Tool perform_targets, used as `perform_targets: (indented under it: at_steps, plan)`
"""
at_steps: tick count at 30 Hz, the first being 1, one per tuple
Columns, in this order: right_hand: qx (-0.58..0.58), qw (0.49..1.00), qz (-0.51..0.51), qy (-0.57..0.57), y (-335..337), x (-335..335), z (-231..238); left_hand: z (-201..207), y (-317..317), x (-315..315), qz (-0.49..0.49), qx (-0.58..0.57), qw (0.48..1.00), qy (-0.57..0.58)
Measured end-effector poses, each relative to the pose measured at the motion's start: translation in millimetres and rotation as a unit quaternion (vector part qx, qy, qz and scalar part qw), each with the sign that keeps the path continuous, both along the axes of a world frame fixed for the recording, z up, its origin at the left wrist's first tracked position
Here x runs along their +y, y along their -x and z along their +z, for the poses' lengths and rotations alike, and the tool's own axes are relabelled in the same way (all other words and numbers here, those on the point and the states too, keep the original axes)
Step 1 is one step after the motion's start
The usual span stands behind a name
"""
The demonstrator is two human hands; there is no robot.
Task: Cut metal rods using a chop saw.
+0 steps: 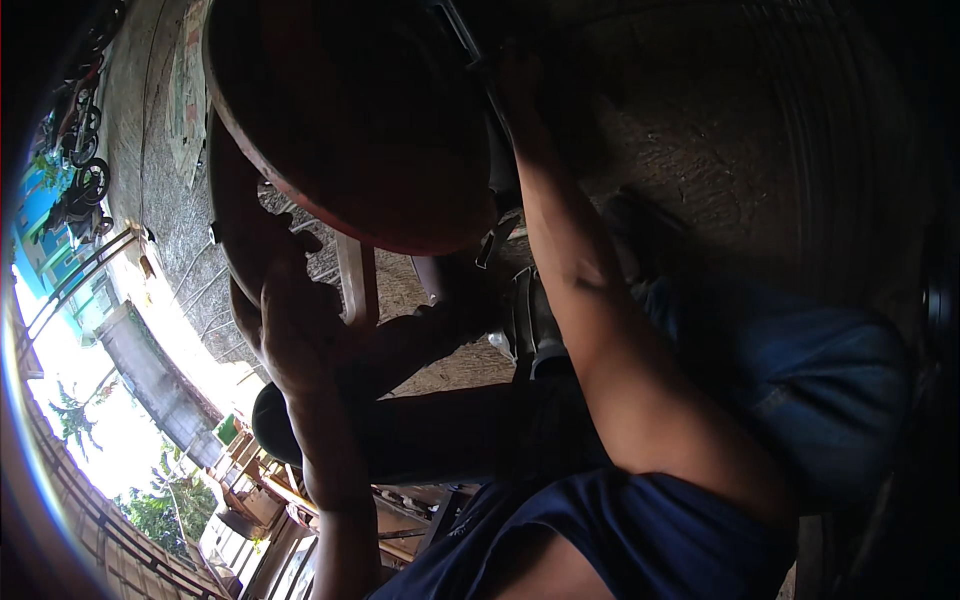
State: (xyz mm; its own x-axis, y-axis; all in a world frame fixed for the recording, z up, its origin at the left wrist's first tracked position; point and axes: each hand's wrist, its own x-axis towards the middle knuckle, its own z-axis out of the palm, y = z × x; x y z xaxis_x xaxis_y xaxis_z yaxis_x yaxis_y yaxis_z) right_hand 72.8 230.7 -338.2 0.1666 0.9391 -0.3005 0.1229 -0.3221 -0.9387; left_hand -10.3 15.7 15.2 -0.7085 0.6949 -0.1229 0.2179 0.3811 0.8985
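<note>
A large round dark piece with a worn reddish rim (330, 222) fills the upper middle, tilted; its face is in deep shadow. Just below and left of it runs a second curved dark piece (226, 195). My left hand (295, 315) is closed on that curved piece's lower end, fingers bent beneath the reddish rim. My right arm reaches up past the round piece's right side. The right hand (515, 80) is by a long dark bar (465, 40); shadow hides its fingers. A pale upright leg or slat (352, 280) shows under the round piece.
Rough concrete floor (700, 170) lies on the right. A dark, thick rounded beam or limb (440, 430) crosses below my hands. Far left are parked motorcycles (88, 185), a metal rail (75, 275) and a low wall (155, 370). Wooden items (250, 480) lie at lower left.
</note>
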Motion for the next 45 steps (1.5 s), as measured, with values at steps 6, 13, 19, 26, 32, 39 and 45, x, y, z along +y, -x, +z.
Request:
perform_targets:
  at_steps: [6,13,19,26,32,39,45]
  plan:
    - [0.027,0.999,-0.034,0.012,4.7,-0.4,-2.7,-1.5,1.4,-2.2,0.001,0.005,1.000,0.000]
    - [0.013,0.999,-0.023,0.027,5.5,-0.5,-8.1,0.2,1.0,-2.4,0.020,-0.033,0.999,-0.002]
    - [0.079,0.997,-0.023,-0.007,7.6,2.2,-27.3,0.9,1.4,-6.2,0.039,-0.074,0.996,-0.009]
    - [0.526,0.830,-0.166,0.081,12.2,35.6,-48.3,0.6,2.6,0.9,0.007,-0.079,0.996,-0.052]
    - [0.669,0.719,-0.115,0.147,8.4,54.1,-27.2,-9.2,-1.2,46.5,-0.193,0.047,0.973,-0.120]
    - [0.658,0.720,-0.150,0.161,10.4,49.3,-6.4,-8.1,-0.9,38.4,-0.097,0.047,0.992,-0.070]
    - [0.661,0.710,-0.171,0.175,8.8,48.4,-6.6,-7.7,-0.1,26.4,-0.075,0.037,0.995,-0.048]
